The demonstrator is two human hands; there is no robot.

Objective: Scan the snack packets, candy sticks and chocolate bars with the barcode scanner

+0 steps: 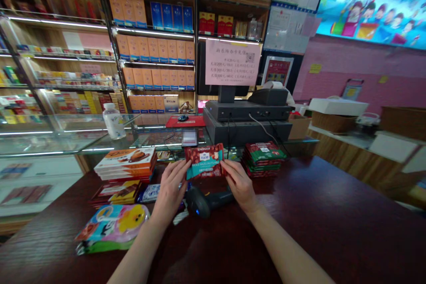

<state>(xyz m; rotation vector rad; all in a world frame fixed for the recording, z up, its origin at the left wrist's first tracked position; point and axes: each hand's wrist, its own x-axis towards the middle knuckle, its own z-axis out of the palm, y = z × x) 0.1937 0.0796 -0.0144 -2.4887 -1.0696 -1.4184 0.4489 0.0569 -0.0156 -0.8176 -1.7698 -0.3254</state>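
A brown and teal packet of hazelnut chocolate (205, 162) is held up between my two hands, its printed front facing me. My left hand (172, 185) pinches its left end, and my right hand (240, 183) grips the right end. Below the packet, a black barcode scanner (203, 202) with a small blue light lies on the dark counter. To the right of my right hand stands a stack of green and red chocolate packets (264, 157). Left of my left hand are orange and white chocolate boxes (126, 162), and a blue and white packet (149, 192) partly hidden by that hand.
Nearer on the left lie yellow and red chocolate bars (116, 191) and colourful cartoon bags (113, 226). Behind stands a cash register (246, 113) with a pink sign (232, 62). A white bottle (113, 121) sits on the glass case (89, 141), before shelves of boxes.
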